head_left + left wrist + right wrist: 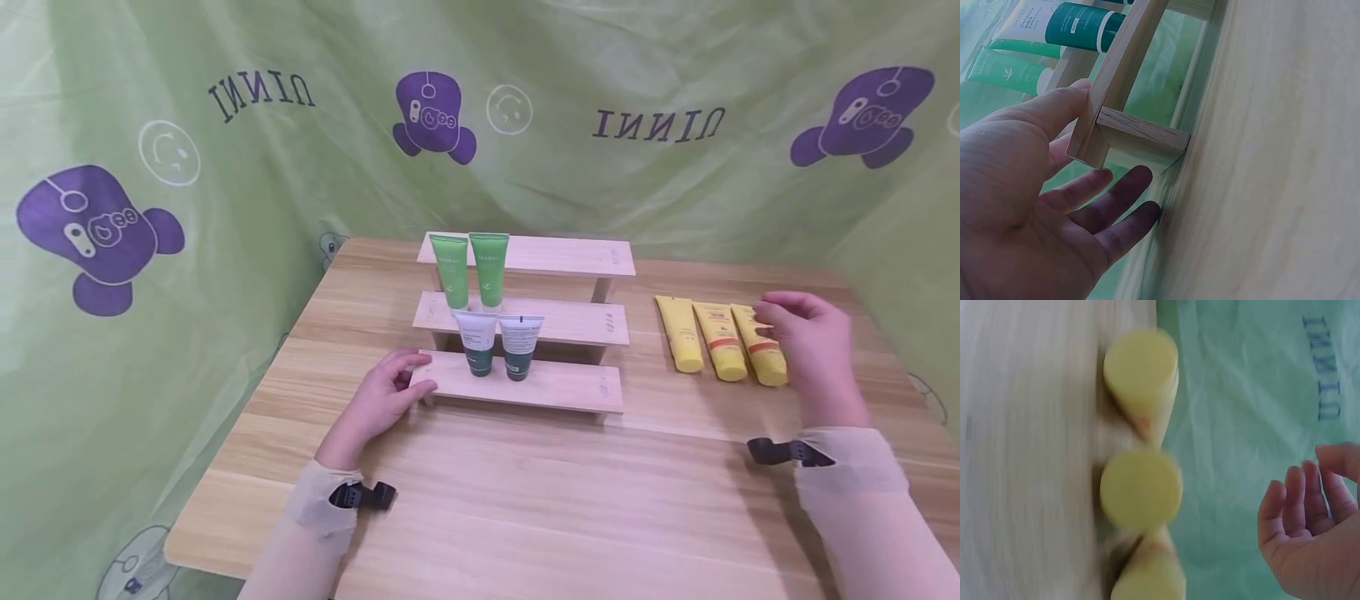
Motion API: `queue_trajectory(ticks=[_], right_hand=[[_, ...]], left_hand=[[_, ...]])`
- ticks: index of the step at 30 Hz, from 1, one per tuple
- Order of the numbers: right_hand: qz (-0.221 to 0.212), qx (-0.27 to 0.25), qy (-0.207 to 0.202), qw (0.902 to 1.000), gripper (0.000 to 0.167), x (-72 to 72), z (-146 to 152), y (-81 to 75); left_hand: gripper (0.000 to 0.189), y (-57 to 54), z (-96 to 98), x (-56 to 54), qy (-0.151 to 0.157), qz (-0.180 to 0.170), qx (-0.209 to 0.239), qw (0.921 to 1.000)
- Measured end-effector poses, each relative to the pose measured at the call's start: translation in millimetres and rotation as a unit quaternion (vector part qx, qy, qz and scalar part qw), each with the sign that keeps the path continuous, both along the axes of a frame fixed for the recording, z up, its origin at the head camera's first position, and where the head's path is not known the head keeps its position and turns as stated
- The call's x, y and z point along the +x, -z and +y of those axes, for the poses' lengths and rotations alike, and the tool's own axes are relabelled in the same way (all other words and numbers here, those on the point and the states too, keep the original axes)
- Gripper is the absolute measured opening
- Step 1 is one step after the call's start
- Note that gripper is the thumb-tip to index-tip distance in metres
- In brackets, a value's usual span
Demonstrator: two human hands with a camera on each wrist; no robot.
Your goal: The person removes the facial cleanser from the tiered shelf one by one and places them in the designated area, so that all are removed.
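At its lowest step, my left hand [384, 396] holds the left end of a three-step wooden stand [555, 386]. In the left wrist view the thumb lies on the board's edge and the other fingers spread beside the end support. Two white-and-dark-green tubes [519, 346] stand cap down on the lowest step. Behind them, two light green tubes [491, 271] stand cap down on the middle step. My right hand [817, 342] hovers by the rightmost of three yellow tubes [726, 342], which lie side by side. Its fingers are loosely bent around nothing.
The wooden table [525, 500] runs under everything, its left edge near my left forearm. A green curtain [540, 192] with purple figures hangs behind and at both sides. Each wrist wears a black camera strap [787, 452].
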State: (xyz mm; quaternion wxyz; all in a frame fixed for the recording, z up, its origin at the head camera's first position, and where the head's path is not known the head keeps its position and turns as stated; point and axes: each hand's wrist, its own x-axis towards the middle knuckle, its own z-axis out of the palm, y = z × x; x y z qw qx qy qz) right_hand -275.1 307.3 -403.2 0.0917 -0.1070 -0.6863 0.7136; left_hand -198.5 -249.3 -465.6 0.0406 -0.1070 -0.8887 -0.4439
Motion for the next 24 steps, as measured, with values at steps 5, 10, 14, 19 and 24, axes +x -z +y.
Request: queue_trajectory(ticks=[5,10,14,19,24], right_hand=[[0.068,-0.001,-0.03,0.9972,0.013,2.7,-45.7,-6.0],[0.133,-0.005,-0.078,0.988,0.013,6.4,-97.7,-16.5],[0.164,0.024,-0.135,0.9769,0.011,9.7,-134.1,-21.5],[0.179,0.031,-0.193,0.9643,0.012,9.0,-170.6,-23.6],[0.186,0.009,-0.241,0.9524,0.016,2.3,-199.7,-23.5]], left_hand=[[0.048,0.3,-0.1,0.9,0.002,-0.002,0.006,1.0],[0.046,-2.9,-1.2,3.2,-0.006,-0.002,0.008,0.9999],[0.046,-4.0,0.4,4.3,-0.005,-0.009,0.005,0.9999],[0.047,-3.6,1.8,3.4,-0.006,-0.009,-0.008,0.9999],[0.047,-2.4,1.1,2.6,-0.006,-0.004,-0.015,0.9999]])
